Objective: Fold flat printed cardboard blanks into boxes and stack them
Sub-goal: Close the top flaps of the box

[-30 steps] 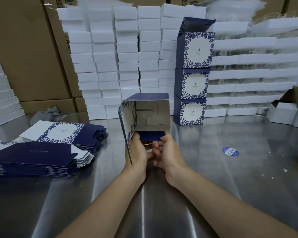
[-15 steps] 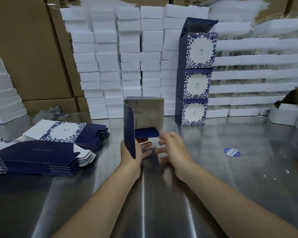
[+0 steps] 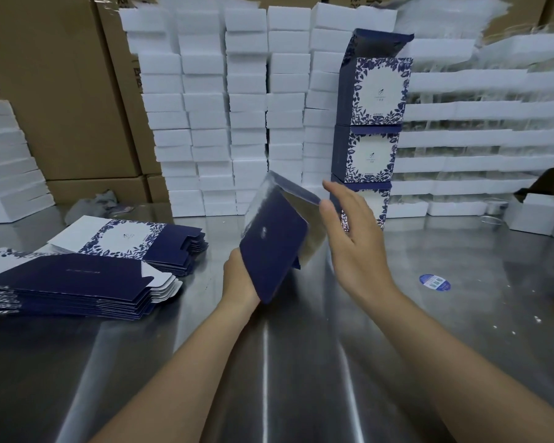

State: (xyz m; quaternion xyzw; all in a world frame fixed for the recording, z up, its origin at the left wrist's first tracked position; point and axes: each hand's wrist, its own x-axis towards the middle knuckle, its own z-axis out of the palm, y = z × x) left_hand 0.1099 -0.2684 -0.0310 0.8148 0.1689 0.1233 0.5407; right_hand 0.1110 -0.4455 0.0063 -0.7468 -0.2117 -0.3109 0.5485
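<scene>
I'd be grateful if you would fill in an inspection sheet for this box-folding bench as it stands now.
Surface: shiny steel table, with white crumbs at the right.
Job's things: a half-folded navy cardboard box, tilted above the table; a stack of three blue floral printed boxes; piles of flat printed blanks at the left.
Clutter: round blue sticker; crumpled grey plastic; small open white carton.
Hands: left hand grips the navy box's lower end; right hand is open beside it.
Cables: nothing seen.
Surroundings: stacked white foam blocks; large brown cartons.
</scene>
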